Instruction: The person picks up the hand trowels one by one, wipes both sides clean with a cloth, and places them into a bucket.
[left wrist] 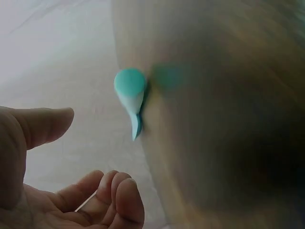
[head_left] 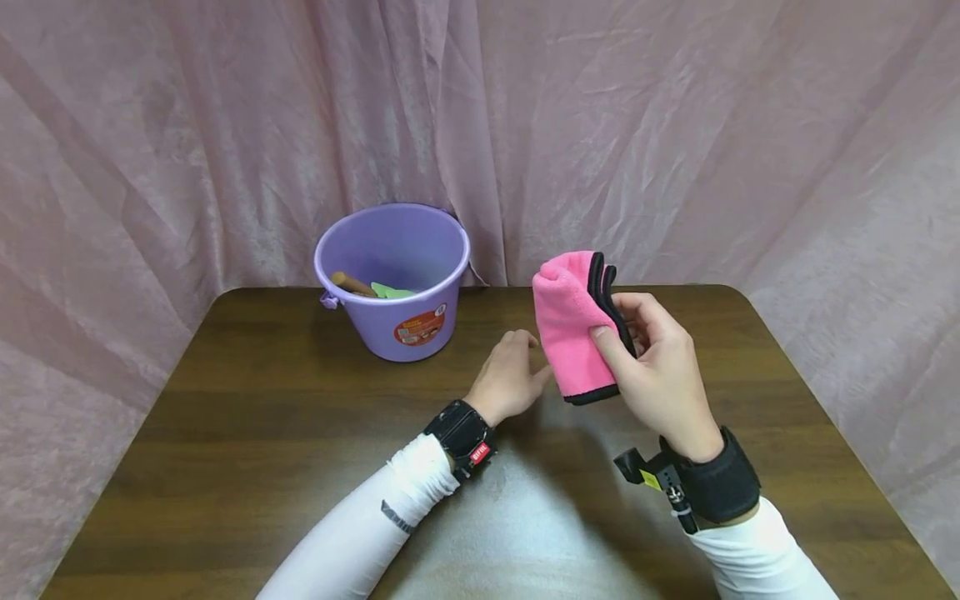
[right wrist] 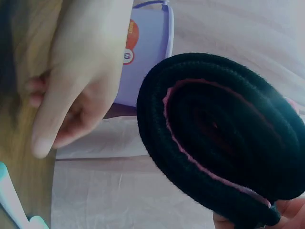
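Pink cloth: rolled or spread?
Rolled up. The right hand holds the pink cloth; its black edging coils in the right wrist view.

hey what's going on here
A person's right hand grips a pink cloth with black edging. Their left hand, holding nothing, is beside it, fingers loosely curled. A purple bucket stands on the table with a brown stick-like item and something light green inside. A teal-and-white item shows in the wrist views.

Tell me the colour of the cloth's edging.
The edging is black on the pink cloth, best seen in the head view.
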